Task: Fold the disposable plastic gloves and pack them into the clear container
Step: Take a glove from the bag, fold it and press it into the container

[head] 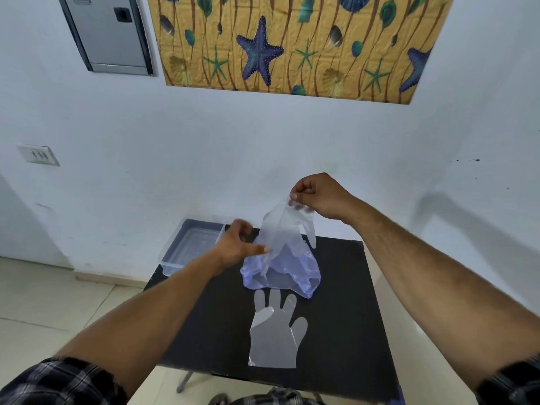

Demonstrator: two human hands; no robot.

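My right hand (318,197) pinches the top edge of a clear plastic glove (280,229) and holds it up above the black table (344,302). My left hand (238,244) pinches the same glove lower down on its left side. Under it lies a bluish plastic bag (280,273), crumpled, with more gloves inside. A second clear glove (274,331) lies flat on the table in front, fingers pointing away from me. The clear container (191,244) stands at the table's far left corner, partly over the edge.
The small black table stands close to a white wall. A clear lid (222,219) lies behind the container. Light floor tiles show to the left and right of the table. A folding leg (184,381) shows under the near edge.
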